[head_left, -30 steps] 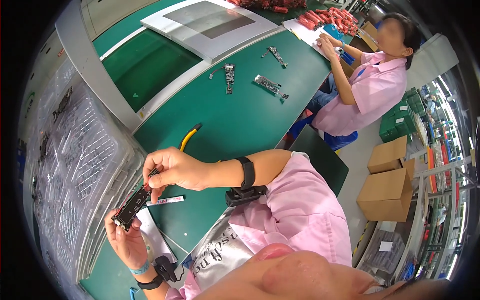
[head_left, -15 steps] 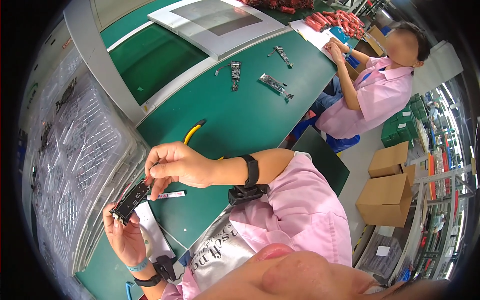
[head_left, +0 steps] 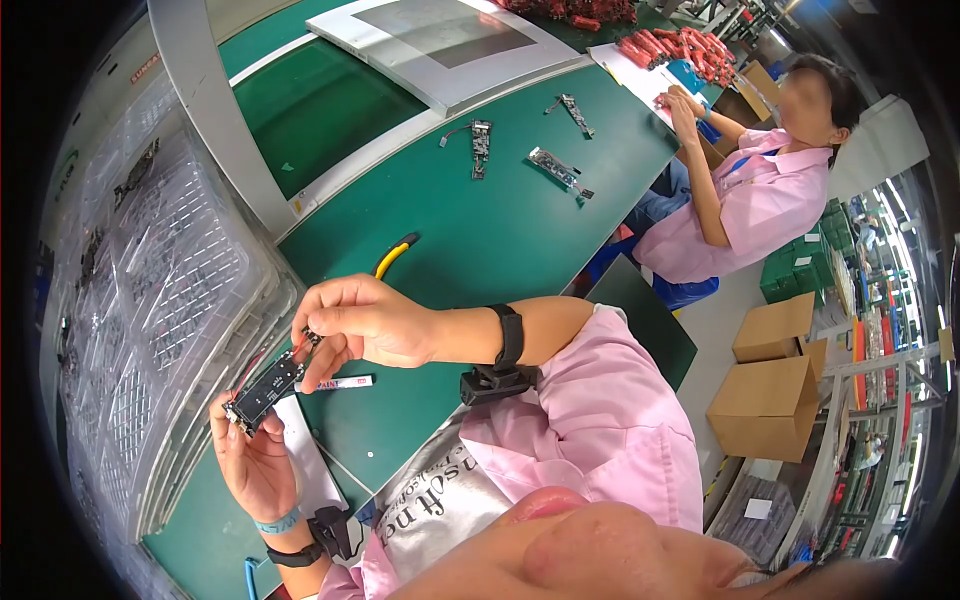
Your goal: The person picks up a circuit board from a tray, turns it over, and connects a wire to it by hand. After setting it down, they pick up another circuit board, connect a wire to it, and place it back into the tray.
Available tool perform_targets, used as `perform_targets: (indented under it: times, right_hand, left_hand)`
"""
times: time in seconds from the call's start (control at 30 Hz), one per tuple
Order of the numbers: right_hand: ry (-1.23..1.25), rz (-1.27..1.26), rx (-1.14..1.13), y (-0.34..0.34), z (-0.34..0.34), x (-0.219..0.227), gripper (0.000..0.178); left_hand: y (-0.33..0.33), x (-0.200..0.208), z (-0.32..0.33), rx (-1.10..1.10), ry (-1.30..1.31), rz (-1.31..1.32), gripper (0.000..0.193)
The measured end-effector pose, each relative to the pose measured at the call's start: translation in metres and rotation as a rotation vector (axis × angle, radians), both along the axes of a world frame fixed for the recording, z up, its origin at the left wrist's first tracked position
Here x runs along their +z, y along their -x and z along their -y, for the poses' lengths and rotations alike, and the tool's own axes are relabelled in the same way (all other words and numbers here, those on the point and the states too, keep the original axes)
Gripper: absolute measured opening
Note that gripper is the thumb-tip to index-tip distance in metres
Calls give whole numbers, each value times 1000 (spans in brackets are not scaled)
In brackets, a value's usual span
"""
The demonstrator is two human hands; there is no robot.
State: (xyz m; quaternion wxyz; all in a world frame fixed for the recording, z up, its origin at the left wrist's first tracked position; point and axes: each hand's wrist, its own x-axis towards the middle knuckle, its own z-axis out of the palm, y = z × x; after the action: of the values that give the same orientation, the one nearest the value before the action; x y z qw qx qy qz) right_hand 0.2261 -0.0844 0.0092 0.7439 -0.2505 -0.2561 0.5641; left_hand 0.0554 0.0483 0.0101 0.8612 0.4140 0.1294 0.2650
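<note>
A narrow black circuit board with small parts and a red wire at its upper end is held up between my two hands. My left hand grips its lower end between thumb and fingers. At the upper end, by the wire, the thumb and fingertips of my right hand are closed on the board. Just under the right fingers lies a white marker pen. Beyond that hand, a tool with a curved yellow-and-black handle rests on the green table; the hand hides the rest of it.
Stacked clear plastic trays rise at the left. Farther up the table lie more circuit boards and a pale framed panel. A co-worker in pink sits at the far right near red parts. Cardboard boxes stand on the right.
Both hands still hold the board, which has tilted slightly and shows its surface more brightly. The whole view has shifted slightly. The co-worker's head and arms have moved a little.
</note>
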Motion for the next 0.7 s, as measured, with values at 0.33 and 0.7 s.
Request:
perform_targets:
  times: [0.33,0.7]
  right_hand:
    - [-7,-58,44,-2,-10,-6,21]
    - [-47,142,0,6,-1,0,31]
  left_hand:
    - [2,-1,-5,13,45,-2,31]
    - [10,-3,-9,-28,72,7,29]
